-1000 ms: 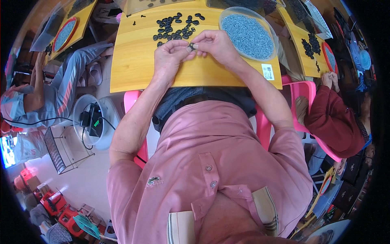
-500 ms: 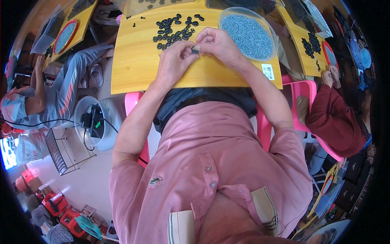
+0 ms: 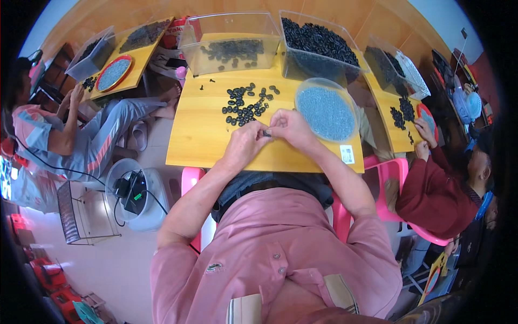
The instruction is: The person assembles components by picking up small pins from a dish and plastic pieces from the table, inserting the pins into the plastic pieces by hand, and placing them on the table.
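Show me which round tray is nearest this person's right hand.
The pale-rimmed tray, just beyond the right hand on the middle table; the red-rimmed trays sit on neighbouring tables.

The table (image 3: pixel 189 135) bears black parts (image 3: pixel 244 113), a tub (image 3: pixel 356 120), two bins (image 3: pixel 321 70) and a label (image 3: pixel 347 154). Bits (image 3: pixel 202 87), perhaps screws, lie farther left.

Workshop with parts bins (image 3: pixel 308 69) on worktables (image 3: pixel 194 135)

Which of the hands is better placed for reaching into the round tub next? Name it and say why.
Right, most likely: the right hand is close to the round tub, while the left hand is farther away.
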Action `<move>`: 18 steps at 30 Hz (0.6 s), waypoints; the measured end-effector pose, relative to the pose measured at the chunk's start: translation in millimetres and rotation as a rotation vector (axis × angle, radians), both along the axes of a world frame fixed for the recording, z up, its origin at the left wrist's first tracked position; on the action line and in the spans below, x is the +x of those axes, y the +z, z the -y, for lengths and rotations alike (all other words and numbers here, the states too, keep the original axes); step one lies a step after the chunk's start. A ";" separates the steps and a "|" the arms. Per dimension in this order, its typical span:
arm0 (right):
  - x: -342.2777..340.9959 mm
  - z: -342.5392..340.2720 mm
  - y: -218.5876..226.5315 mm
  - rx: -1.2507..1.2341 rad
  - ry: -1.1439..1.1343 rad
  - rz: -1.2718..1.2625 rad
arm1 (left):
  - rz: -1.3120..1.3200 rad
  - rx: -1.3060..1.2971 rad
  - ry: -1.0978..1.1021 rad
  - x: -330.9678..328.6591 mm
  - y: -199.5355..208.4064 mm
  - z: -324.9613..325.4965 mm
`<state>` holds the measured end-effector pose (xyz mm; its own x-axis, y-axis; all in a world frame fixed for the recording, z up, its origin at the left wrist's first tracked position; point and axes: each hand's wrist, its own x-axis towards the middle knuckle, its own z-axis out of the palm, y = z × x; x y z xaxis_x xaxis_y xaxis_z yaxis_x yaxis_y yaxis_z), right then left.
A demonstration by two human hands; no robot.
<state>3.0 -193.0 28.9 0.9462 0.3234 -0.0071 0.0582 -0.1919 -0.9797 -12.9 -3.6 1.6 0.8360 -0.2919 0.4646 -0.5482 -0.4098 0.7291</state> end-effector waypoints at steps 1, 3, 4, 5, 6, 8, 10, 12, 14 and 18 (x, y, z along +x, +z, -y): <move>0.7 0.2 1.6 -0.005 0.007 0.008 | 0.000 0.023 -0.005 -0.6 1.0 -0.3; 2.2 0.8 3.7 -0.018 0.008 -0.036 | 0.000 0.042 -0.006 0.2 2.0 -0.6; 2.6 1.5 4.4 -0.021 0.012 -0.035 | 0.007 0.048 -0.018 0.6 1.9 -0.6; 2.5 2.2 4.9 0.005 0.020 -0.061 | 0.012 0.054 -0.030 0.5 1.9 -0.6; 3.8 2.6 5.2 0.032 0.026 -0.086 | 0.013 0.054 -0.029 1.6 2.9 -0.7; 4.7 2.9 6.9 0.022 0.030 -0.081 | 0.060 0.051 -0.054 2.5 5.7 -0.8; 3.5 2.0 8.1 0.014 0.034 -0.078 | 0.057 0.050 -0.048 2.9 3.6 -2.0; 3.5 0.9 9.8 0.005 0.026 -0.077 | 0.055 0.047 -0.043 3.1 3.1 -2.7; 2.4 2.4 9.7 0.017 0.028 -0.087 | 0.014 0.021 -0.044 2.7 3.4 -2.6; 10.6 12.9 31.9 -0.069 0.077 -0.197 | -0.051 -0.045 -0.052 3.2 13.6 1.6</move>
<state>13.6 -205.9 60.8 0.8967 0.3872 -0.2143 -0.1160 -0.2616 -0.9582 -9.7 -5.2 15.2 0.8434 -0.3152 0.4351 -0.5292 -0.3478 0.7739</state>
